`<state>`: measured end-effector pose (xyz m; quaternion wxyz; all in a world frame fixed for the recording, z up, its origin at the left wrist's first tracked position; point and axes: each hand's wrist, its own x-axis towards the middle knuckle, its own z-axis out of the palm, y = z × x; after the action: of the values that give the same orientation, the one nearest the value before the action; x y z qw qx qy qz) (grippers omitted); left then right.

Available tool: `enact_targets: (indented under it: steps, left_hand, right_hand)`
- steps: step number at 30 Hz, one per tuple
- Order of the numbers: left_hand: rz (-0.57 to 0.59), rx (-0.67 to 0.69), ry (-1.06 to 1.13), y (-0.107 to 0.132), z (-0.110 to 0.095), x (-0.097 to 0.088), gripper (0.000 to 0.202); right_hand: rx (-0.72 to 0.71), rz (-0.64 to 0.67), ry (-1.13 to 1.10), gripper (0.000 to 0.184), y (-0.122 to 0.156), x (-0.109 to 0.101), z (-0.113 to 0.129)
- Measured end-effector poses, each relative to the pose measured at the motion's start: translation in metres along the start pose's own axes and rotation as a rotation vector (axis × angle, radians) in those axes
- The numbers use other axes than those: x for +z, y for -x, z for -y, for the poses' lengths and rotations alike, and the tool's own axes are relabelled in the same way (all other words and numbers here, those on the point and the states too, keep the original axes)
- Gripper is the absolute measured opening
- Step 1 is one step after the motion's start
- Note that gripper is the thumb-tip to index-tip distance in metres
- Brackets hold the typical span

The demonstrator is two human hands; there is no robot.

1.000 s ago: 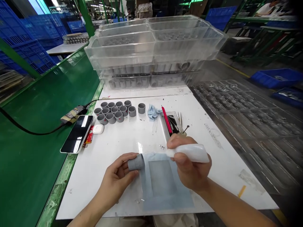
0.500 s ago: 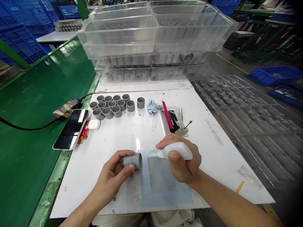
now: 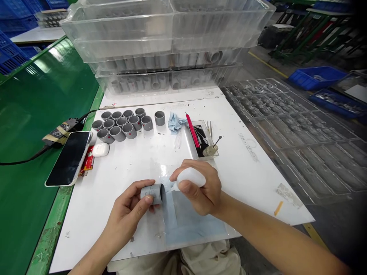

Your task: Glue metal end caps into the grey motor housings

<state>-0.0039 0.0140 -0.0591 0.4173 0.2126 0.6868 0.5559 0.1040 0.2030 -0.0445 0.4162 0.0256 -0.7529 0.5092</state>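
Short grey plastic pipe sleeve (image 3: 151, 193) held sideways in left hand (image 3: 126, 215), thumb on top, fingers curled beneath: firm wrap, nothing else in that hand. Open end angled right, likely to present the mouth to the bottle tip. Right hand (image 3: 199, 187) closed around soft white plastic squeeze bottle (image 3: 190, 177), thumb and fingers pinching the body, thin nozzle (image 3: 173, 187) aimed left at the sleeve mouth. Tip right at the rim; contact: cannot tell.

Directly beneath the grip: pale blue translucent sheet (image 3: 197, 225) on white work board (image 3: 86, 233), probably there to catch drips. Both hands clear of the sheet, likely for free wrist movement.

Ahead of the grip: tight block of upright grey sleeves (image 3: 117, 131), several with red marks, packed for easy reach; single upright grey sleeve (image 3: 159, 118) set apart to its right. Just beyond that, crumpled blue cloth (image 3: 174, 123) and clear shallow tray (image 3: 200, 147) with slim red tool (image 3: 192, 131). Small glass jar with metal pin (image 3: 210, 150) at the tray's near corner.

Left of the grip: black smartphone (image 3: 68, 158) and white earbud case (image 3: 100, 149). Far ahead: stacked clear plastic bins (image 3: 160, 46) loaded with grey sleeves.
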Motion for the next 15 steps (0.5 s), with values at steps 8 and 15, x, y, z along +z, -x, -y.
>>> enact_targets:
  steps: [8, 15]
  left_hand:
    - [-0.006, -0.022, -0.043, 0.0004, 0.0014, -0.0018, 0.043]
    - [0.002, -0.04, -0.062, 0.001, -0.0008, -0.0022, 0.042]
  right_hand:
    - [0.005, 0.003, 0.03, 0.033, 0.0014, 0.0004, -0.002]
    - [0.002, -0.011, 0.043, 0.037, 0.0026, 0.0019, -0.0045]
